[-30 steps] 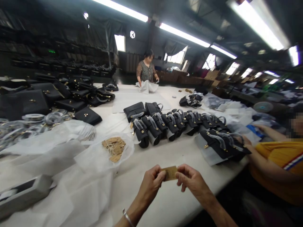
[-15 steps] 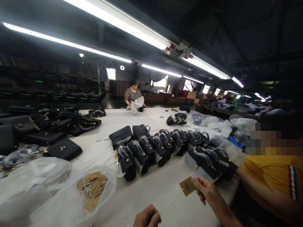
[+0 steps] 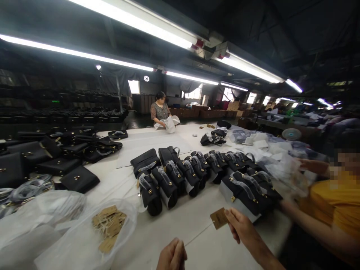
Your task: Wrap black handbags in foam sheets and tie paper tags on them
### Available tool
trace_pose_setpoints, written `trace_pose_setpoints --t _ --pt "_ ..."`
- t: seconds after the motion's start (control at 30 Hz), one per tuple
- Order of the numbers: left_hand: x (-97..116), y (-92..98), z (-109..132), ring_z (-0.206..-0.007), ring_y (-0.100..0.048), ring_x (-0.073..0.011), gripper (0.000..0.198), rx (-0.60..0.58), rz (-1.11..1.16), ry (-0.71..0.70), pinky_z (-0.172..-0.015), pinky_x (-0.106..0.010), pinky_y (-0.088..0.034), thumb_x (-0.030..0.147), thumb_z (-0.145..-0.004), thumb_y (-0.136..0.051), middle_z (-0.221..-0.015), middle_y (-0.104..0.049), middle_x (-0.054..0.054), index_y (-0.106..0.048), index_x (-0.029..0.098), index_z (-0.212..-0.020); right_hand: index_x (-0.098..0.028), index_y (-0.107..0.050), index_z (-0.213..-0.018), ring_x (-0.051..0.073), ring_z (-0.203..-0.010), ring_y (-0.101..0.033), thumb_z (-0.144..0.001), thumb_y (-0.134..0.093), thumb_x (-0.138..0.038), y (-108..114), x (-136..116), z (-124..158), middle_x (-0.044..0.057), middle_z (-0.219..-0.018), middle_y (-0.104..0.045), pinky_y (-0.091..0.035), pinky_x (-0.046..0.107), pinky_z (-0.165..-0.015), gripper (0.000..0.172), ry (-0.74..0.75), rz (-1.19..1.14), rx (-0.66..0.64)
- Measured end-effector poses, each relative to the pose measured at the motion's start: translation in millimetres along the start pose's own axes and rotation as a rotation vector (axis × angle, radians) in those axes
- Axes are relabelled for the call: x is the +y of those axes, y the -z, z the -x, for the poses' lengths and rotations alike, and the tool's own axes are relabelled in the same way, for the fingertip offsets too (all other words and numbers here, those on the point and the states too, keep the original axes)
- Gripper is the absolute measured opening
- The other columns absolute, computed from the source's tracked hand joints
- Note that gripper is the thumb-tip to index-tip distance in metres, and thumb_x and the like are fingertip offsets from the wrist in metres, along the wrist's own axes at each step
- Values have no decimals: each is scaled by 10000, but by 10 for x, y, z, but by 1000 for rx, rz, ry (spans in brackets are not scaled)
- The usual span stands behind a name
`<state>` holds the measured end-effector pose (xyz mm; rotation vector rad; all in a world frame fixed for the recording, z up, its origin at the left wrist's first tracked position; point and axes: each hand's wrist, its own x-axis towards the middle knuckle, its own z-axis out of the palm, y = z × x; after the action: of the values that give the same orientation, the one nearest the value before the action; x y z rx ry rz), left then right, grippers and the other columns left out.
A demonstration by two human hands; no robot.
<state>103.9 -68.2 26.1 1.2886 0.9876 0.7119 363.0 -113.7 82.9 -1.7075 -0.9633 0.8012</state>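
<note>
Between thumb and fingers my right hand (image 3: pixel 241 225) pinches a brown paper hang tag (image 3: pixel 219 218) by its right edge. A thin white string (image 3: pixel 198 235) runs taut from the tag's left side down to my left hand (image 3: pixel 172 255), which is closed on its end. Just beyond the tag lie black handbags (image 3: pixel 249 191) with wrapped handles and gold clasps. To the left, an open clear plastic bag (image 3: pixel 131 221) holds a heap of similar brown tags (image 3: pixel 109 225) with white strings.
Several black handbags (image 3: pixel 171 176) stand in rows on the white table (image 3: pixel 182 221). More black bags (image 3: pixel 80 179) pile up at left. A co-worker in a yellow top (image 3: pixel 334 202) sits at right beside clear plastic wrapping (image 3: pixel 281 165). Another person (image 3: pixel 161 110) handles white sheeting across the table.
The tag has shifted slightly left and up, and its string now shows as a tight line. The co-worker at right has reached an arm toward the plastic; the view has turned a little.
</note>
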Motion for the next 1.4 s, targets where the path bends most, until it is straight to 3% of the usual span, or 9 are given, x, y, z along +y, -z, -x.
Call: trace_pose_setpoints --t 0.1,0.27,0.37,0.5,0.67,0.8,1.07,1.4 --pt "67 29 27 -423 -382 -103 542 -5 16 16 -460 -241 -285 745 -767 -485 -529 -491 40 -501 209 -693 -203 -487 -673 89 -426 -468 -746 -645 -671 32 -117 27 -67 -512 -496 -346 215 -395 500 -15 -118 -31" --pt "193 110 25 -520 -514 -119 400 16 2 -36 -516 -239 -377 579 -792 -581 -653 -587 9 -521 188 -732 -169 -651 -962 158 -625 -646 -665 -821 -520 94 -240 91 8 -689 -674 -478 247 -517 491 -146 -380 -86" --pt "225 143 -5 -556 -537 -128 361 33 4 -44 -528 -237 -392 532 -786 -612 -674 -598 0 -542 180 -740 -171 -692 -929 184 -707 -689 -626 -873 -450 125 -251 137 48 -771 -724 -547 294 -633 449 -211 -497 -122" --pt "254 161 -63 -580 -556 -136 348 53 2 -40 -530 -233 -398 511 -761 -644 -688 -617 -12 -563 174 -737 -172 -733 -873 217 -869 -697 -659 -846 -495 171 -224 195 74 -909 -741 -561 403 -871 403 -170 -572 -197" --pt "249 155 -146 -590 -561 -141 330 65 -9 -35 -546 -239 -418 495 -752 -662 -677 -627 -11 -593 173 -741 -164 -690 -847 175 -709 -662 -591 -889 -452 230 -222 243 37 -792 -713 -568 324 -692 433 -124 -381 -32" --pt "230 120 -189 -606 -560 -143 295 41 -39 -11 -560 -243 -422 464 -761 -647 -692 -634 -14 -605 172 -754 -165 -646 -872 174 -657 -652 -585 -864 -518 303 -216 236 21 -733 -695 -554 311 -633 504 -105 -230 68" --pt "250 -38 -205 -613 -552 -159 367 -11 -52 24 -586 -264 -427 545 -769 -616 -680 -636 -26 -587 181 -730 -169 -652 -818 172 -643 -641 -572 -817 -583 447 -197 195 21 -704 -691 -552 313 -627 509 -147 -112 111" --pt "125 -62 -205 -593 -546 -148 381 -7 -47 72 -576 -250 -407 559 -818 -550 -668 -643 -15 -587 184 -762 -176 -670 -859 185 -699 -654 -622 -777 -514 493 -228 181 25 -733 -710 -538 312 -664 426 -136 -40 55"
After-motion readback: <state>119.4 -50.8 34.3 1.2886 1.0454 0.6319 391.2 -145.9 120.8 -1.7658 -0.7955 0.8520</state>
